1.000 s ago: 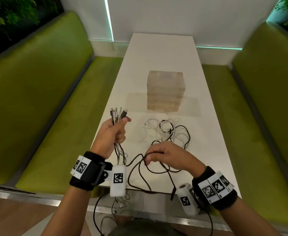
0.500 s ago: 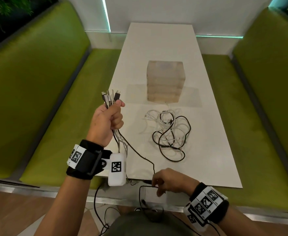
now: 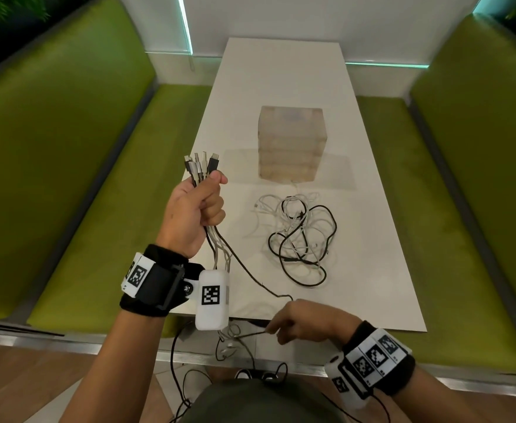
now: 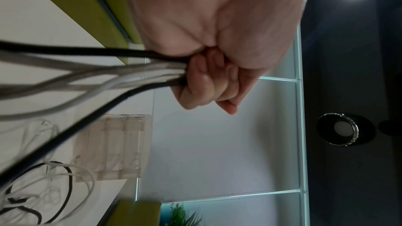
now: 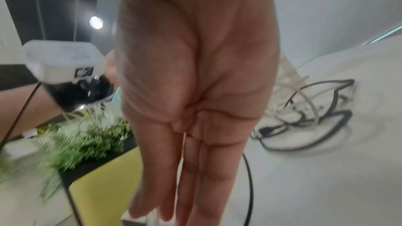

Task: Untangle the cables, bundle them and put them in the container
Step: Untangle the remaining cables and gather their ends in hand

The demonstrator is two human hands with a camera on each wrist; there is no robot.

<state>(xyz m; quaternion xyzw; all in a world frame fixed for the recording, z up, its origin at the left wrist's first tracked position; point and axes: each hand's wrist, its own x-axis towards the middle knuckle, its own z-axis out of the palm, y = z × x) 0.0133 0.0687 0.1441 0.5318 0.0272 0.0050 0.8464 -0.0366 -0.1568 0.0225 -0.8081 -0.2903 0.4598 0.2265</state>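
Note:
My left hand [image 3: 195,209] is raised over the table's left edge and grips a bunch of black, grey and white cables [image 4: 87,68]. Their connectors [image 3: 201,166] stick up above the fist. One black cable [image 3: 250,276] runs from this bunch down to my right hand [image 3: 299,322], which pinches it at the table's near edge. A tangle of black and white cables [image 3: 299,236] lies on the table between my hands and the translucent cube-shaped container [image 3: 290,145]. In the right wrist view my fingers [image 5: 195,169] point almost straight down.
The white table [image 3: 281,71] runs away from me between two green benches [image 3: 67,178]. Loose cable ends [image 3: 229,349] hang over the near edge towards my lap. The container stands mid-table, just behind the tangle.
My right hand has drawn back from the tangle to the table's near edge, pulling a black cable with it. The left hand rose a little, keeping its hold on the bunch.

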